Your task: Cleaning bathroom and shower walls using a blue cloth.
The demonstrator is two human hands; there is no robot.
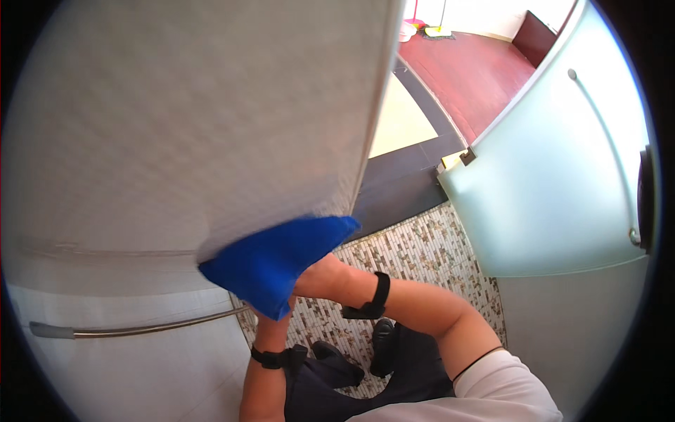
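A blue cloth (271,260) lies spread against the lower part of a pale, glossy wall panel (211,126). My right hand (320,276) reaches in from the right and meets the cloth's near side; the cloth covers its fingers, which appear to hold it. Below, my left hand (281,309) is mostly behind the hanging corner of the cloth, so its fingers do not show. A metal pole (155,325) with a grey end grip (53,330) runs along the lower left and ends beside my left hand. Whether that hand holds it is unclear.
A frosted glass door (541,183) with a long curved handle (612,148) stands open at right. Mosaic tile (408,246) covers the floor under my feet. A dark threshold (401,179) leads to a reddish floor (471,77), where a mop (439,32) stands at the back.
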